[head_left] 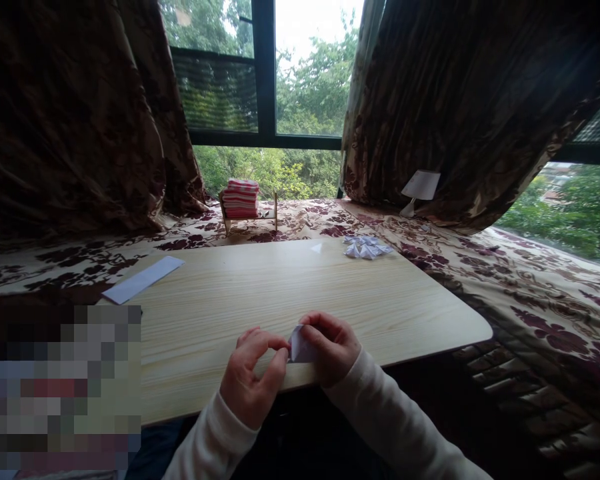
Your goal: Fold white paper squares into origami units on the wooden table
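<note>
Near the front edge of the light wooden table [220, 300], a small piece of folded white paper [301, 347] is held up between both hands. My right hand [333, 347] pinches it from the right, with thumb and index finger at its upper edge. From the left, my left hand [257, 373] closes thumb and index fingertips on its left edge. The fingers cover part of the paper, so its full folded shape is hidden.
Several folded white paper pieces [367, 249] lie in a cluster at the table's far right, with a small white paper triangle [317, 248] beside them. A stack of white paper strips [144, 280] lies far left. Behind stand a small rack [275, 213] with pink-striped cloths and a lamp [421, 185].
</note>
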Tool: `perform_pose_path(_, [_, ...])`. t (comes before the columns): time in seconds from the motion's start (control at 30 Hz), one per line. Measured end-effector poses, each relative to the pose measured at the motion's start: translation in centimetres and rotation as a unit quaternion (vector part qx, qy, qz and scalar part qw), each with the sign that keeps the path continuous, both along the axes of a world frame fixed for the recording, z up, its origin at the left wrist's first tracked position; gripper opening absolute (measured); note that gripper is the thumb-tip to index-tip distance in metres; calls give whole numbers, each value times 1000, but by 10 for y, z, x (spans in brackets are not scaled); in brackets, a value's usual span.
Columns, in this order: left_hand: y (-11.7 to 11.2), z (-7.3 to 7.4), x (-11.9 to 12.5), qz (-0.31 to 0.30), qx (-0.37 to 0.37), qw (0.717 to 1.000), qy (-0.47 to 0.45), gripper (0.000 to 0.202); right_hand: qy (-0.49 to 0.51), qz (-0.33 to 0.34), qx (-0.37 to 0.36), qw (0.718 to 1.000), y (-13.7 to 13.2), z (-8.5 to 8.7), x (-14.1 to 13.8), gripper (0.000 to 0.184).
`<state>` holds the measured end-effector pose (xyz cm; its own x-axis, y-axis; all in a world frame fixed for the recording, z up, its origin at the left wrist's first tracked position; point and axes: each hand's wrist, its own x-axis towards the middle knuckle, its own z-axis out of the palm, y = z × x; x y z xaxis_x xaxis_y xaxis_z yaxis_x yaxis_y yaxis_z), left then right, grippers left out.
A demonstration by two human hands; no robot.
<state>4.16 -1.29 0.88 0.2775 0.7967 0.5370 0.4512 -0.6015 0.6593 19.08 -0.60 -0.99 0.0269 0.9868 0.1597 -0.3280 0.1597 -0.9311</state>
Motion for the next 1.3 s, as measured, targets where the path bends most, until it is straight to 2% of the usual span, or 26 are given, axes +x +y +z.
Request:
perform_pose_path(0.2, [5,-6,6,41,95,995,-4,8,-36,1,21,999,0,4,1,19])
perform_pose_path(0.37, [5,-7,6,37,151,988,13,9,-70,6,35,997,0,5,2,14])
perform_pose_path(0.53, [4,-4,9,31,175,984,29,11,-125,-30,112,985,2,4,3,6])
perform_pose_path(0.63, [4,-4,12,25,174,984,28,12,-112,-25,115,987,2,5,3,6])
perform_pose_path(0.8, [0,-2,16,16,133,991,-3,10,-46,-10,93,995,0,7,4,10])
perform_pose_path(0.93, [-2,2,16,41,10,998,-39,5,-14,-10,60,998,0,7,5,13])
perform_pose_path(1.0, [-1,6,15,26,-31,998,-50,10,-16,-12,53,998,0,8,5,15])
perform_pose_path(1.1, [2,11,15,3,-15,999,-38,14,-24,-16,51,998,0,9,5,17])
perform_pose_path(1.2, [5,13,19,28,4,999,-21,14,-19,-12,52,998,0,9,5,16])
perform_pose_path(1.3, [7,12,22,62,-55,996,-36,12,-9,-5,52,999,0,7,6,13])
